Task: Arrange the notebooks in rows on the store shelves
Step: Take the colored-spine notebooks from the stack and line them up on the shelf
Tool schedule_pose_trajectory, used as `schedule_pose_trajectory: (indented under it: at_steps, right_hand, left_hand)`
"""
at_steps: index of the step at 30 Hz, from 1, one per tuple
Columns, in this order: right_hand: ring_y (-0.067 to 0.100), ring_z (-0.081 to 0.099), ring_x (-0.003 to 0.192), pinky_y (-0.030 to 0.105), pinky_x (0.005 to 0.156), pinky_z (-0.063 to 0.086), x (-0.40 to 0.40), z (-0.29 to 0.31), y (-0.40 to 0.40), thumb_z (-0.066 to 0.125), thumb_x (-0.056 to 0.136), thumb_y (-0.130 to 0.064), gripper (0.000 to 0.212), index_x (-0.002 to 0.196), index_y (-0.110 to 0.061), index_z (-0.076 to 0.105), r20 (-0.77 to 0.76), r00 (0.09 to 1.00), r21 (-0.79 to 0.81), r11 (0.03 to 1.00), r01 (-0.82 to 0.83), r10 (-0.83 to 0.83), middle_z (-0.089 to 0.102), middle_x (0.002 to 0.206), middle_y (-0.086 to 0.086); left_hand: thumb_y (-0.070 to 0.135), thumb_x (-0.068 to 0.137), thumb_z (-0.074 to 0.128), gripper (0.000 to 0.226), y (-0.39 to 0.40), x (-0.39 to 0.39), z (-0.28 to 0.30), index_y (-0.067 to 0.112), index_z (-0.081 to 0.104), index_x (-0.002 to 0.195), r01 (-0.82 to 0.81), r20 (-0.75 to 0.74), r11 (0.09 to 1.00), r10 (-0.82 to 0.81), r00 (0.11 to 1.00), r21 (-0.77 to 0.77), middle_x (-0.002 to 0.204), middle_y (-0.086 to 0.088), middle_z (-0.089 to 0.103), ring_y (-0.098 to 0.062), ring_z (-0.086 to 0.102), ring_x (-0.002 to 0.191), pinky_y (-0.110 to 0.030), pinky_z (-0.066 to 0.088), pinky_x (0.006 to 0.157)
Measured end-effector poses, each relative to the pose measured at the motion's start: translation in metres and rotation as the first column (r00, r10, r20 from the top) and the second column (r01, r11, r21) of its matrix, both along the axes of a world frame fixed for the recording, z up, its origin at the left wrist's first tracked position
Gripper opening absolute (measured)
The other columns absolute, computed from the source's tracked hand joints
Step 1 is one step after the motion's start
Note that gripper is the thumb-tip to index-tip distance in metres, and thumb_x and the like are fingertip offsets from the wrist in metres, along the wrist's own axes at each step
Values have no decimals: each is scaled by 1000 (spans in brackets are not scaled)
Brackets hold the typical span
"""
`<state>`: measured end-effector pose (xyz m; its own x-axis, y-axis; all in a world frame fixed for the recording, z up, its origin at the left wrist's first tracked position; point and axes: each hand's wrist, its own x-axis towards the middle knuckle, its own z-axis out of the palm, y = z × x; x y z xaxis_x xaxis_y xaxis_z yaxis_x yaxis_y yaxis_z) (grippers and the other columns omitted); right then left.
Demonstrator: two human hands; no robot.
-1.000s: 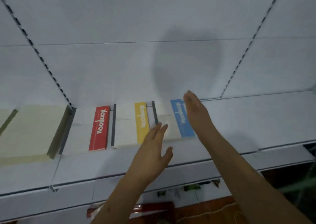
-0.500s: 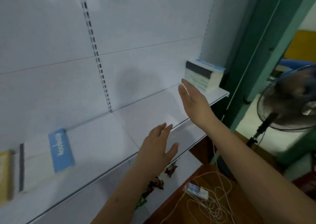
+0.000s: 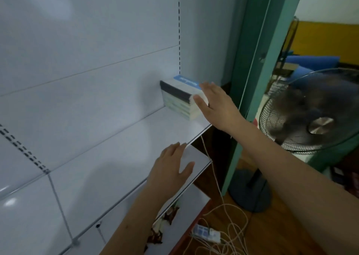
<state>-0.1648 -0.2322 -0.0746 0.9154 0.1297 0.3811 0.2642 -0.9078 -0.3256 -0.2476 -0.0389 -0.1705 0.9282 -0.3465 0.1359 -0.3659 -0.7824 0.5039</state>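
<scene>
Your right hand (image 3: 215,105) reaches the notebook stack (image 3: 179,97) at the shelf's (image 3: 116,157) far right end, fingers straight, gripping nothing; your left hand (image 3: 171,169) hovers open. Next, grasp the top notebooks.

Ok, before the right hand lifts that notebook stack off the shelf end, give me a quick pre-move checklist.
1. Right hand on notebook stack: ok, fingers lie at its near corner.
2. Grip closed round the stack: not ok, fingers look straight.
3. Left hand free to help: ok, open and holding nothing, over the shelf.
4. Stack squared up: ok, edges look aligned.
5. Bare shelf to the left for a row: ok.
6. Fan clear of the right elbow: cannot tell.
</scene>
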Motion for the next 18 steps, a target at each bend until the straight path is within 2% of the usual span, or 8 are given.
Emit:
schedule_pose_trajectory:
  at_steps: [2, 8, 10, 14, 16, 18]
  right_hand:
    - [26, 19, 149, 47, 119, 23, 33, -5, -6, 21, 97, -61, 73, 153, -16, 26, -25, 1000, -16, 1000, 7, -8, 26, 160, 7]
    - [28, 21, 147, 45, 119, 23, 146, -37, -22, 45, 97, -54, 76, 155, -13, 18, -146, 989, -159, 987, 10, -34, 22, 161, 10]
    - [28, 21, 147, 44, 119, 23, 179, -43, -25, 48, 94, -57, 82, 155, -13, 16, -214, 977, -216, 976, -30, -17, 21, 161, 9]
    - [19, 9, 151, 38, 122, 14, 218, -60, -28, 44, 92, -65, 85, 157, -22, 11, -389, 920, -246, 957, -154, 48, 9, 164, 1]
    - [18, 11, 151, 37, 122, 15, 222, -71, -29, 38, 95, -62, 74, 156, -25, 21, -338, 937, -221, 960, -170, 88, 16, 163, -1]
    - [17, 20, 149, 41, 120, 23, 212, -82, -29, 38, 102, -48, 56, 150, -20, 38, -170, 974, -160, 971, -176, 148, 33, 157, 0]
  left_hand:
    - [49, 100, 44, 64, -6, 32, 0, 23, 25, 155, -2, 17, 1000, 2, 1000, -1, 160, 3, 28, -13, 23, 146, -31, 24, 117]
    - [50, 100, 45, 66, -12, 121, -18, 25, 21, 156, 6, 1, 999, -6, 1000, 43, 162, 2, 24, -14, 20, 148, -33, 24, 117]
    - [50, 99, 44, 67, -9, 146, -19, 25, 20, 156, -1, -30, 999, 3, 1000, 44, 162, 2, 22, -15, 19, 149, -34, 23, 119]
    - [50, 99, 46, 67, -4, 192, -23, 24, 21, 156, 13, -60, 1000, -11, 998, 25, 162, 1, 23, -15, 18, 149, -33, 22, 120]
    - [49, 98, 48, 67, -2, 208, -25, 23, 25, 155, -4, -75, 999, 1, 997, -47, 160, 2, 27, -14, 22, 147, -28, 20, 118]
    - [49, 97, 50, 64, -1, 220, -24, 24, 32, 153, -43, -115, 988, 26, 993, -150, 156, 5, 33, -10, 27, 144, -22, 20, 115]
